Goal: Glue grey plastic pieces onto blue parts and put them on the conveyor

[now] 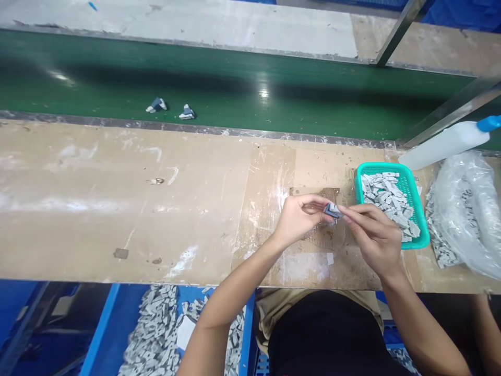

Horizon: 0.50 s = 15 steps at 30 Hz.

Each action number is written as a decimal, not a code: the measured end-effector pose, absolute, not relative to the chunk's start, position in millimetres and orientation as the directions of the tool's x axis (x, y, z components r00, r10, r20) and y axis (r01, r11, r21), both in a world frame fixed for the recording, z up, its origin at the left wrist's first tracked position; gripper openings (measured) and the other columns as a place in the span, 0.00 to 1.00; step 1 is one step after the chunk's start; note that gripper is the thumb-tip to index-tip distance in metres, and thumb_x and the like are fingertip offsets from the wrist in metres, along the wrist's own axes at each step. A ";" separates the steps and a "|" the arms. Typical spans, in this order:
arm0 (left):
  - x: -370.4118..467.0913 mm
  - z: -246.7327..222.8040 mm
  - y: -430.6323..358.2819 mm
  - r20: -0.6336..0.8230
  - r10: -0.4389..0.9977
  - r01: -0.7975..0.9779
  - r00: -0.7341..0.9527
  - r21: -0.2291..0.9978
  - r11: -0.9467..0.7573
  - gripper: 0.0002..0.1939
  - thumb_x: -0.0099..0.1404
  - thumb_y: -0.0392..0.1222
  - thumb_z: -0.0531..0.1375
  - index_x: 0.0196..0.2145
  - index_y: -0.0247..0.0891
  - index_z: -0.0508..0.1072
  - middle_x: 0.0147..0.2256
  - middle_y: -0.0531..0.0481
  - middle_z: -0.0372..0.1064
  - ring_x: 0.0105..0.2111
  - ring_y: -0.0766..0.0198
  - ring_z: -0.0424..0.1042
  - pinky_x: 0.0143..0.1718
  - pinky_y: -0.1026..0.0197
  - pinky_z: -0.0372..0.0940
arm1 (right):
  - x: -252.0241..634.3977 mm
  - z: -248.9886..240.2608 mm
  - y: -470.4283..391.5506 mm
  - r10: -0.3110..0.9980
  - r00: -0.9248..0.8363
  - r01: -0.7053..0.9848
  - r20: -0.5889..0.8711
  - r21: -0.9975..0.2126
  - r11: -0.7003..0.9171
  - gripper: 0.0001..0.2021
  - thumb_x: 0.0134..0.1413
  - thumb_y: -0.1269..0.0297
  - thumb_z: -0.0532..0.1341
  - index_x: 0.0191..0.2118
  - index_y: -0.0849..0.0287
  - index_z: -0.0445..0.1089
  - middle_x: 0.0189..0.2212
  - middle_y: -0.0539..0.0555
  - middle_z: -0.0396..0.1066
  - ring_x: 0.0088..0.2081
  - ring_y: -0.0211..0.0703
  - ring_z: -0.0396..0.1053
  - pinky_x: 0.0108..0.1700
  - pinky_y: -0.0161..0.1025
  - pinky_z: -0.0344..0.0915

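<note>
Both my hands meet over the bench around a small dark blue and light grey plastic part [332, 210]. My left hand [299, 216] pinches it between thumb and fingers from the left. From the right, the fingertips of my right hand [373, 232] close on its light grey end; whether that end is a separate piece I cannot tell. Just beyond my right hand is a green basket [424, 232] heaped with small light grey pieces [387, 196]. Two similar blue and grey parts [156, 104] lie apart on the green conveyor belt [235, 99].
A white bottle with a blue cap [450, 141] leans at the right, beside a clear plastic bag [469, 209] of grey pieces. Below the bench edge [156, 280] stands a blue bin [97, 334] full of grey parts. A metal post [399, 31] rises at the back right. Another person's arm [485, 329] shows lower right.
</note>
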<state>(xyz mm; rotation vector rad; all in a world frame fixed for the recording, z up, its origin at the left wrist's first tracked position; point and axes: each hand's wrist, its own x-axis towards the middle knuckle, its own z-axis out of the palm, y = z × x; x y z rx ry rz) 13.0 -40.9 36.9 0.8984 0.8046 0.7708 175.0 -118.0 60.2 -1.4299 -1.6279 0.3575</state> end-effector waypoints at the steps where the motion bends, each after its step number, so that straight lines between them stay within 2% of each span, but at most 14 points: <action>1: 13.4 37.3 -42.4 -0.266 0.851 -0.218 0.453 0.892 0.395 0.12 0.46 0.35 0.72 0.31 0.35 0.80 0.30 0.47 0.79 0.30 0.60 0.79 0.39 0.56 0.75 | 175.0 60.5 -117.7 0.903 0.068 0.634 0.424 -0.718 0.289 0.17 0.62 0.71 0.62 0.52 0.44 0.77 0.38 0.52 0.76 0.37 0.41 0.74 0.37 0.38 0.73; 4: 14.5 37.5 -46.0 -0.259 0.881 -0.210 0.396 0.909 0.361 0.14 0.44 0.37 0.74 0.32 0.37 0.81 0.32 0.47 0.80 0.33 0.57 0.79 0.41 0.54 0.75 | 174.5 58.7 -116.8 0.919 0.030 0.618 0.394 -0.730 0.292 0.16 0.64 0.71 0.61 0.52 0.45 0.77 0.36 0.52 0.75 0.35 0.40 0.73 0.35 0.37 0.72; 8: 14.7 39.2 -45.8 -0.307 0.883 -0.132 0.356 0.918 0.373 0.13 0.45 0.40 0.74 0.31 0.40 0.81 0.31 0.49 0.79 0.33 0.56 0.78 0.44 0.52 0.74 | 170.1 47.3 -117.5 0.945 0.041 0.546 0.326 -0.799 0.252 0.16 0.65 0.70 0.59 0.52 0.47 0.77 0.36 0.52 0.74 0.37 0.40 0.72 0.39 0.38 0.73; 12: 16.0 39.1 -42.2 -0.339 0.883 -0.003 0.325 0.933 0.360 0.13 0.45 0.44 0.73 0.30 0.40 0.79 0.29 0.48 0.79 0.30 0.55 0.76 0.40 0.52 0.73 | 161.8 34.9 -117.6 0.952 0.105 0.535 0.286 -0.824 0.189 0.13 0.67 0.66 0.57 0.48 0.50 0.79 0.34 0.54 0.72 0.36 0.44 0.71 0.36 0.41 0.72; 15: 20.3 31.4 -38.3 -0.383 0.884 0.030 0.269 0.920 0.390 0.19 0.40 0.48 0.74 0.29 0.38 0.78 0.28 0.45 0.79 0.29 0.54 0.77 0.37 0.55 0.73 | 163.3 32.4 -111.5 0.934 0.120 0.573 0.338 -0.791 0.213 0.14 0.68 0.66 0.56 0.43 0.54 0.81 0.31 0.53 0.73 0.32 0.41 0.72 0.33 0.37 0.70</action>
